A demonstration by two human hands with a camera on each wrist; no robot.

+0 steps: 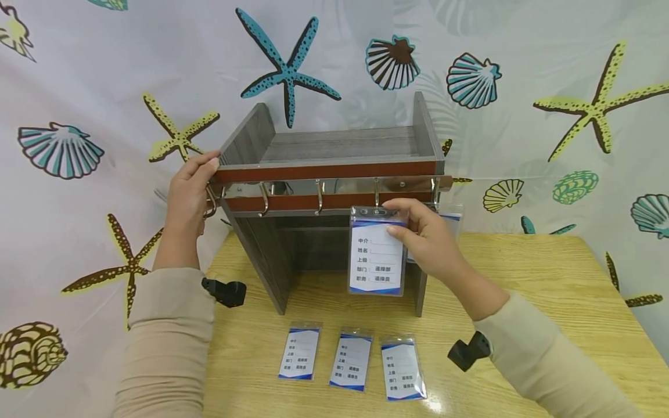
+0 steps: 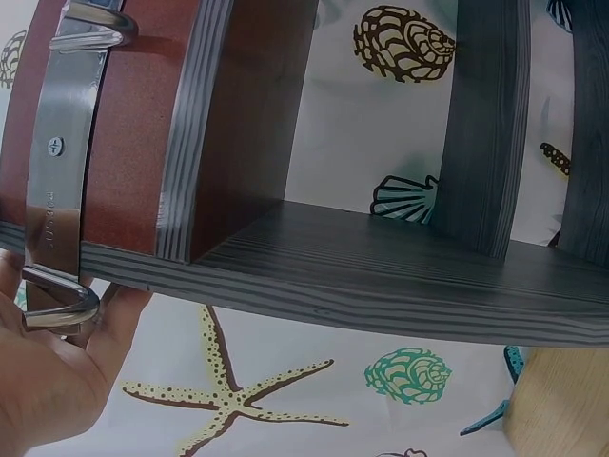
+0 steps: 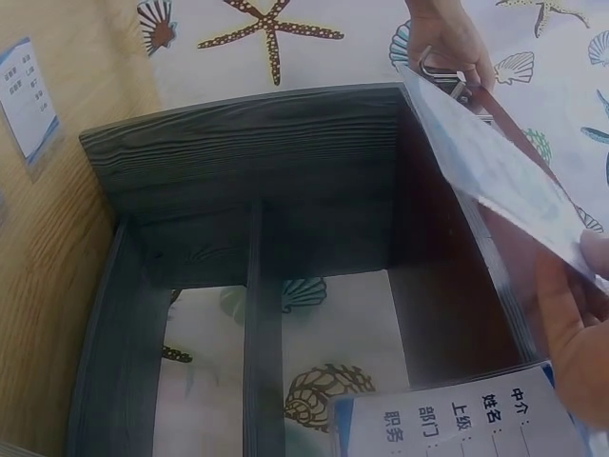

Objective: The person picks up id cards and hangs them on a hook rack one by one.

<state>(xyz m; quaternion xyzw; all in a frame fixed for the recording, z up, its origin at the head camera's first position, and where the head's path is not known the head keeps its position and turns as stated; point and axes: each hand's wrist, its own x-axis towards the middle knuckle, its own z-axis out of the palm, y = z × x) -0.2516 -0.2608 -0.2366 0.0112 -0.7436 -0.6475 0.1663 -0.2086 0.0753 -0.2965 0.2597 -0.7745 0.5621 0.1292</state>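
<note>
My right hand pinches a clear badge holder by its upper right side, thumb in front. The holder stands upright, its top slot at the fourth hook of a metal hook rail; whether the hook passes through is unclear. Behind that hand, a second badge holder is at the rightmost hook, mostly covered. My left hand grips the left end of the grey wooden rack, beside the leftmost hook. In the right wrist view, the held badge holder appears edge-on.
Three more badge holders lie in a row on the wooden table: a left one, a middle one and a right one. A patterned cloth hangs behind the rack.
</note>
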